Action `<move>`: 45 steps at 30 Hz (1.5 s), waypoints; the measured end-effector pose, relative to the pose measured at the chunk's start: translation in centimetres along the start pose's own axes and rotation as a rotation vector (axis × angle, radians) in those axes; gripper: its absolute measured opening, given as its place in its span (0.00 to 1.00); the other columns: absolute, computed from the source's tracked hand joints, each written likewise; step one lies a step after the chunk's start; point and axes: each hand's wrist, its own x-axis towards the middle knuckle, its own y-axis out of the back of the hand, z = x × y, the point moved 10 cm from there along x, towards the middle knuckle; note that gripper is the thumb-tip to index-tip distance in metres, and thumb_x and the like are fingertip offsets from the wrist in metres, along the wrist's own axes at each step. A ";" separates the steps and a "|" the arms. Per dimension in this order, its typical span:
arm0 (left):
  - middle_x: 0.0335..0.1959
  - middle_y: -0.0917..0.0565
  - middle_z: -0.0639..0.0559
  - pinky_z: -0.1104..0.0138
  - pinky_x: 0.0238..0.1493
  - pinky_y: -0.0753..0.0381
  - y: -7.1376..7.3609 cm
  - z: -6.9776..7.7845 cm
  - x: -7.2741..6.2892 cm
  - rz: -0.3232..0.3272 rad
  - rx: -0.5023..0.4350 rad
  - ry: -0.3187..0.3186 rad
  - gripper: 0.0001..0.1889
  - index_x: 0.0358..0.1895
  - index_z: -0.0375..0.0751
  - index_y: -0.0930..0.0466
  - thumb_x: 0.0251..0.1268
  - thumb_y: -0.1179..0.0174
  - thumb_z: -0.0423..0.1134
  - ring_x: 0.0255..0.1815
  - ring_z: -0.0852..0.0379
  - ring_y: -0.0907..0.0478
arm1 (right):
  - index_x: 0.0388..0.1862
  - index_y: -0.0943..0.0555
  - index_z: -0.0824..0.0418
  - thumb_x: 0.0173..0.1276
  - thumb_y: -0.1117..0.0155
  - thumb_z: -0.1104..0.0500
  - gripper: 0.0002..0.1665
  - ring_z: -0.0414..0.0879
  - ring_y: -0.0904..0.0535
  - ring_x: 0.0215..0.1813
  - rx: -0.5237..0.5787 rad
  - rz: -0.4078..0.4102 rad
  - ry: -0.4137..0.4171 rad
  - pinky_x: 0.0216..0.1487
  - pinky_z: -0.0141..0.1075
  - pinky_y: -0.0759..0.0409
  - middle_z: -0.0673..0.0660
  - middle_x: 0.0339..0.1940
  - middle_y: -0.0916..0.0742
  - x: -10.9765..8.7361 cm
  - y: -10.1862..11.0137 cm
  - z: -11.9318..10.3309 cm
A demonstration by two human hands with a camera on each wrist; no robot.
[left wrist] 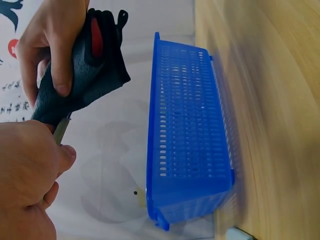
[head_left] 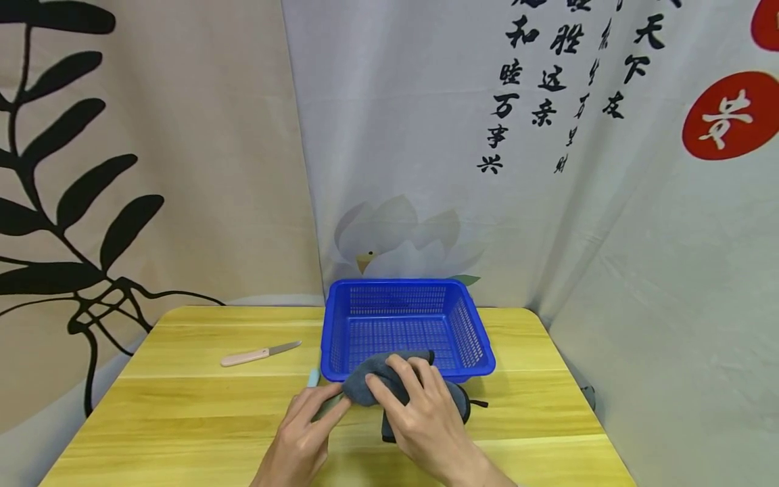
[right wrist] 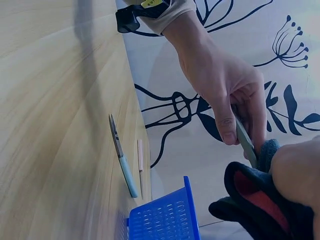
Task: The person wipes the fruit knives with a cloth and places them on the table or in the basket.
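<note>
Looks mid-wipe to me: left hand (head_left: pixel 301 433) pinching a greenish tool (right wrist: pixel 245 140) by the blue basket (head_left: pixel 331 331), right hand (head_left: pixel 426 412) gripping the cloth (head_left: pixel 362 382) at its far end, no clue whether the knife (head_left: pixel 255 356) and blue-handled tool (right wrist: pixel 128 176) on the table (head_left: pixel 182 406) are done or left.

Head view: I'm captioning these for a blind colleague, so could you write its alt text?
A person's right hand holds a dark blue-grey cloth against a slim grey-green object in the left hand, above a wooden table. Just beyond is a blue plastic basket; a pale-handled knife lies to its left.
</note>
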 end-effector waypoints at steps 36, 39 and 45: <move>0.56 0.09 0.42 0.65 0.55 0.14 0.1 0.4 0.0 0.002 0.087 -0.054 0.28 0.64 0.39 0.08 0.95 0.64 0.33 0.48 0.50 0.16 | 0.63 0.11 0.50 0.89 0.59 0.61 0.27 0.59 0.21 0.51 -0.118 0.008 -0.043 0.38 0.46 0.20 0.64 0.63 0.14 -0.5 -0.4 4.4; 0.55 0.09 0.42 0.65 0.54 0.14 0.1 0.4 0.0 0.004 0.090 -0.063 0.28 0.64 0.39 0.08 0.95 0.64 0.33 0.48 0.50 0.16 | 0.64 0.12 0.50 0.89 0.56 0.61 0.25 0.60 0.20 0.52 -0.123 -0.005 -0.057 0.40 0.48 0.19 0.65 0.64 0.14 -0.7 -0.6 5.2; 0.55 0.09 0.42 0.67 0.57 0.14 0.3 0.4 -0.1 0.028 0.085 -0.083 0.27 0.63 0.38 0.08 0.95 0.63 0.32 0.49 0.49 0.15 | 0.67 0.12 0.52 0.70 0.27 0.65 0.27 0.65 0.21 0.54 -0.128 -0.032 -0.126 0.44 0.55 0.17 0.69 0.66 0.15 -1.2 -0.4 7.3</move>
